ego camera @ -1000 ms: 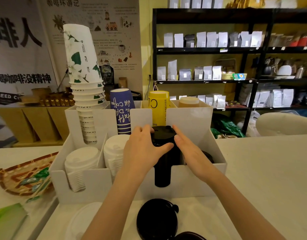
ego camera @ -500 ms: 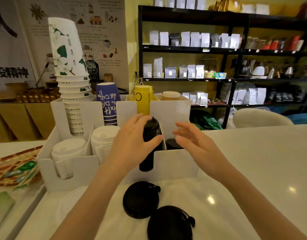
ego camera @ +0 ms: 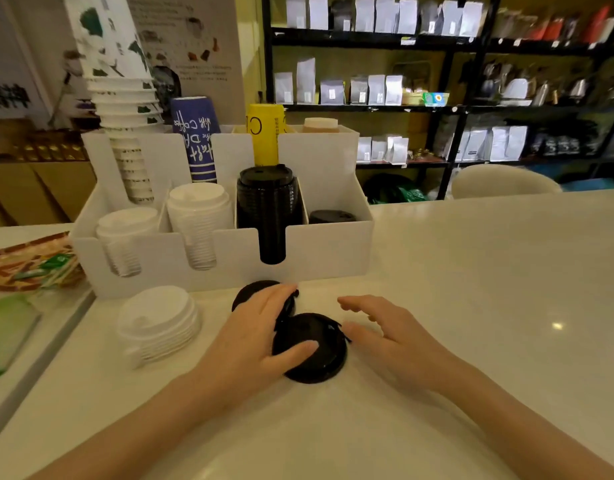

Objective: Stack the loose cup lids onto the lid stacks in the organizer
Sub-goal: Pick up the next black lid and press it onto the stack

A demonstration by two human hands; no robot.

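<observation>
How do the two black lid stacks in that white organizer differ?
The tall black stack rises well above the organizer front wall and shows through its slot; the short black stack barely clears that wall. The tall one sits third from the left; the short one fills the rightmost compartment. Both are black sip lids, like the loose ones under the hands.

"coffee" in white script on the blue cup stack (ego camera: 194,140); "C" on the yellow cup stack (ego camera: 265,133).
</observation>
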